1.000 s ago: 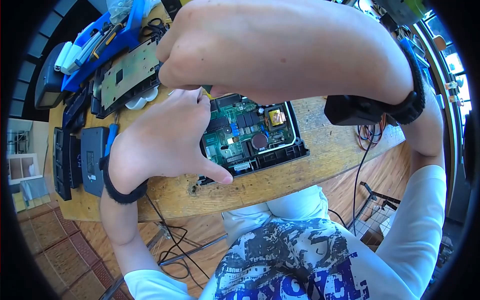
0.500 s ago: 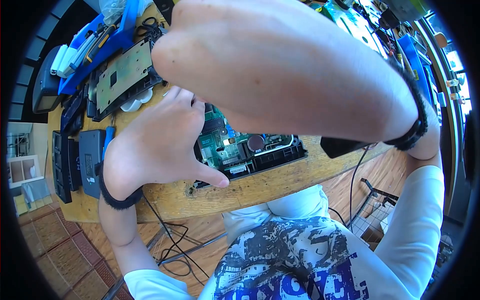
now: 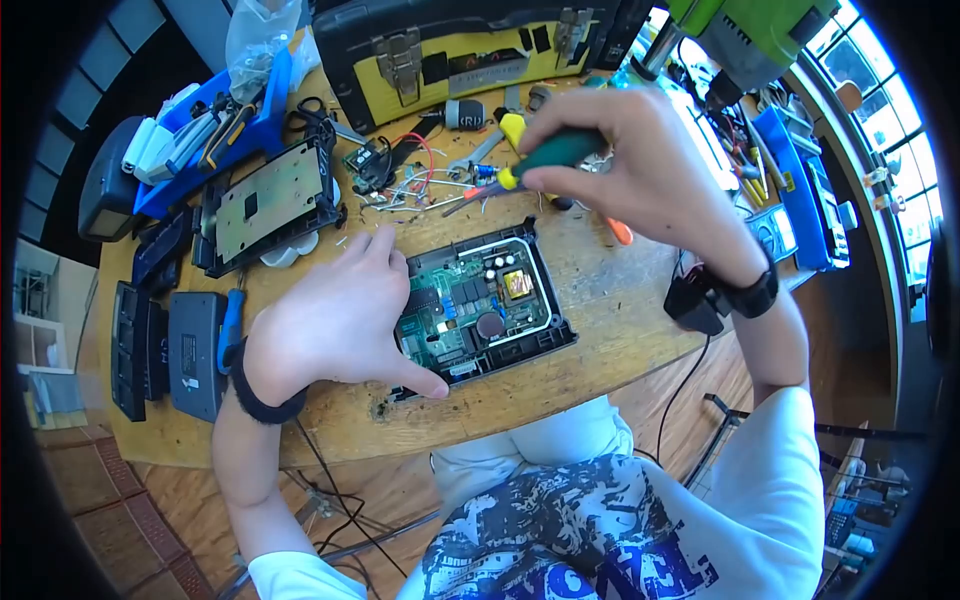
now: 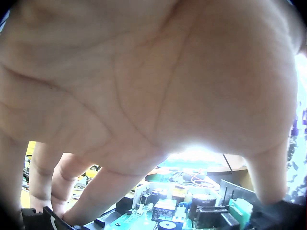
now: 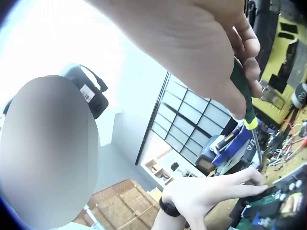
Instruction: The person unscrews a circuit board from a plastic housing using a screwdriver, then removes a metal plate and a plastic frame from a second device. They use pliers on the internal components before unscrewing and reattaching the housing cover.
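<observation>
In the head view, a black plastic housing (image 3: 555,338) with a green circuit board (image 3: 465,290) inside lies face up on the bench. My left hand (image 3: 335,315) spans its left end, thumb at the near edge and fingers at the far edge. The left wrist view has its palm arching over the board, fingertips and thumb down at the black rim. My right hand (image 3: 640,165) grips a screwdriver (image 3: 565,150) by its green handle above the bench, beyond the housing. Its shaft points left and slightly down, over scattered bits.
Behind stands a black and yellow toolbox (image 3: 445,70), with loose wires and small parts before it. A metal plate in a black frame (image 3: 270,200) and a blue tray (image 3: 215,140) are to the left. A green drill (image 3: 745,40) and another blue bin (image 3: 805,215) are at right.
My right hand has swung up and away from above the housing, bringing the screwdriver and more of the board into sight. The left hand stays on the housing. The head view has shifted.
</observation>
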`<state>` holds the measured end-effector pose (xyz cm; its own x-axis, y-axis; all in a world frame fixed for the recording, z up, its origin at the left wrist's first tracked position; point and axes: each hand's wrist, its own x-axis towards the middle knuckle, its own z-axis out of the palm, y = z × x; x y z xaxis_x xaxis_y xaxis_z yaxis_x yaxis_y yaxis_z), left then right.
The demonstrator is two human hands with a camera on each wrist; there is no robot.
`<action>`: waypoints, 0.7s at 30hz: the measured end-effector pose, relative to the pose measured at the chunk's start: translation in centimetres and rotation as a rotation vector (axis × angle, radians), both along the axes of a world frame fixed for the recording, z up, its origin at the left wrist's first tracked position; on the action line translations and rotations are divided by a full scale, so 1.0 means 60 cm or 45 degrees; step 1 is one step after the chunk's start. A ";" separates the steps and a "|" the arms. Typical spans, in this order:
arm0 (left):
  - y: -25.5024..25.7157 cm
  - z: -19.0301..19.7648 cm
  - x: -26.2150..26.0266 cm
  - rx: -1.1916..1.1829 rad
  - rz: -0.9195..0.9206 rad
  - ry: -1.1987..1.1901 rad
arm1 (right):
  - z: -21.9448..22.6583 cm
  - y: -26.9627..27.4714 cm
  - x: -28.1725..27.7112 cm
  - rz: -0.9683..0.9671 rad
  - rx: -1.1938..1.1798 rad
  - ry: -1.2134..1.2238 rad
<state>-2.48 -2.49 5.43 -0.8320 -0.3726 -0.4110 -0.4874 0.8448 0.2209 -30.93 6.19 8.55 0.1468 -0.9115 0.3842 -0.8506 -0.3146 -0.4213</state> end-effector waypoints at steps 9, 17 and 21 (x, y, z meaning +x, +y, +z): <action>-0.001 -0.010 0.005 -0.096 -0.064 0.028 | -0.115 0.013 -0.025 -0.184 0.077 -0.001; -0.002 -0.004 0.001 -0.030 -0.082 0.045 | -0.143 0.023 -0.038 -0.135 0.051 0.009; -0.003 -0.008 0.004 -0.069 -0.105 0.083 | -0.111 0.034 -0.032 -0.077 0.191 -0.248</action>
